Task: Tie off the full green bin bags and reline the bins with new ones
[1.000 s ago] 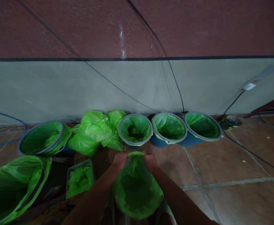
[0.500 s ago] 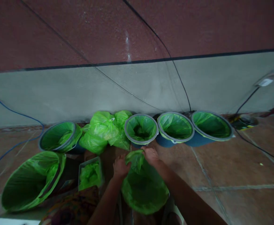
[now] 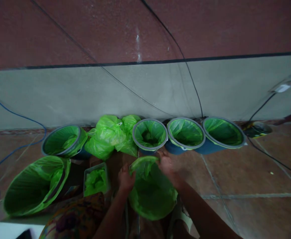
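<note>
A green plastic bag (image 3: 153, 202) spreads open in front of my feet, its round mouth facing up. Whether a bin stands inside it is hard to tell. My left hand (image 3: 126, 177) grips the far left part of the bag's edge, fingers curled over it. On the far right part of the same edge, my right hand (image 3: 166, 164) is closed with its fingertips over the plastic. Just beyond my hands stands a round bin (image 3: 150, 148) with a grey rim and a green liner.
Two more lined bins (image 3: 185, 147) (image 3: 222, 146) continue to the right along the wall. Tied green bags (image 3: 110, 132) lie left of centre. Further left are a lined bin (image 3: 60, 141), a large lined bin (image 3: 33, 189) and a small lined container (image 3: 95, 182). Cables (image 3: 195, 86) hang down the wall.
My hands have moved apart, the left one leftward and the right one rightward. Between them the bag's far edge is stretched wider. The view has shifted slightly.
</note>
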Demonstrator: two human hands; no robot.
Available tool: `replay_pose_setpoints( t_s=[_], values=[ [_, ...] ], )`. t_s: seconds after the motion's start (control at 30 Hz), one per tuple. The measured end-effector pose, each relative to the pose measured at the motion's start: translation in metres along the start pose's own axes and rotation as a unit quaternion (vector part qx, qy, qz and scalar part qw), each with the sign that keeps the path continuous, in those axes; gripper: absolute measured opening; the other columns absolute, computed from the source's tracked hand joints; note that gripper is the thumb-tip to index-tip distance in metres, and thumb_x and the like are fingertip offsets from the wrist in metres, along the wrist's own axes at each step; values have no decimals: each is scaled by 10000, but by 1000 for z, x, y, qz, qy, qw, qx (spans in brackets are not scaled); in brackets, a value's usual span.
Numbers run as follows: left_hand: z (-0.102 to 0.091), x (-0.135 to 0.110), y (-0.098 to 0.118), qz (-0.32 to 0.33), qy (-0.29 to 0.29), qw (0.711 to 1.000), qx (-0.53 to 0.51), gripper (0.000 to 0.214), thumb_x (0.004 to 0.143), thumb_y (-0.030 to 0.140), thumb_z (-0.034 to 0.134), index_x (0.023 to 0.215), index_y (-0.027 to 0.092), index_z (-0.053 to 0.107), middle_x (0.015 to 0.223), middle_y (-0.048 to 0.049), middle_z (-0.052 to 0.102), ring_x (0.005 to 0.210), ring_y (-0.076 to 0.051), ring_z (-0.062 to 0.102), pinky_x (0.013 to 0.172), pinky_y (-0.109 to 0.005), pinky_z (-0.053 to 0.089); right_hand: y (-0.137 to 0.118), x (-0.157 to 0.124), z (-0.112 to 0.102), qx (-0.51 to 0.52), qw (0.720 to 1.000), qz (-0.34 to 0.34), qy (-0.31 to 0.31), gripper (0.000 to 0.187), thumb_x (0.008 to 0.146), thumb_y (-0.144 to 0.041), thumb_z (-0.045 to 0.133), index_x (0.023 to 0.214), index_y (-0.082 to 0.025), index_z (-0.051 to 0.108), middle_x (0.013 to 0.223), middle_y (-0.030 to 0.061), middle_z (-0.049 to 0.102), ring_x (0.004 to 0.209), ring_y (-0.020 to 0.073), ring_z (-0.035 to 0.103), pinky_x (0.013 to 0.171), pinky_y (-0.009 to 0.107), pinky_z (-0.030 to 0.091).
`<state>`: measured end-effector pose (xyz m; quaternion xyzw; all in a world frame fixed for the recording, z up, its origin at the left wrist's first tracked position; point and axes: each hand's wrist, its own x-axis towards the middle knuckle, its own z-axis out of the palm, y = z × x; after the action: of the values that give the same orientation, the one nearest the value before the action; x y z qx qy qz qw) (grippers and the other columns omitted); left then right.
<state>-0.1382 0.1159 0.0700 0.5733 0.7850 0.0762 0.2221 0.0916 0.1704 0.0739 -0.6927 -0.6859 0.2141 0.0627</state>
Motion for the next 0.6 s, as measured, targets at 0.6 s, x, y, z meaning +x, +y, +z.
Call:
replay_pose_setpoints(
  t_s=[0.6],
  values=[
    [20, 11, 9, 15, -24, 999, -18, 344, 951, 203, 406, 1175, 72, 633, 1003, -173, 742, 948, -245, 715, 833, -311, 525, 40, -111, 92, 243, 934, 218, 143, 556, 937, -366, 244, 1329, -64, 497, 1021, 190, 713, 903, 295, 687, 810, 417, 516]
  ],
)
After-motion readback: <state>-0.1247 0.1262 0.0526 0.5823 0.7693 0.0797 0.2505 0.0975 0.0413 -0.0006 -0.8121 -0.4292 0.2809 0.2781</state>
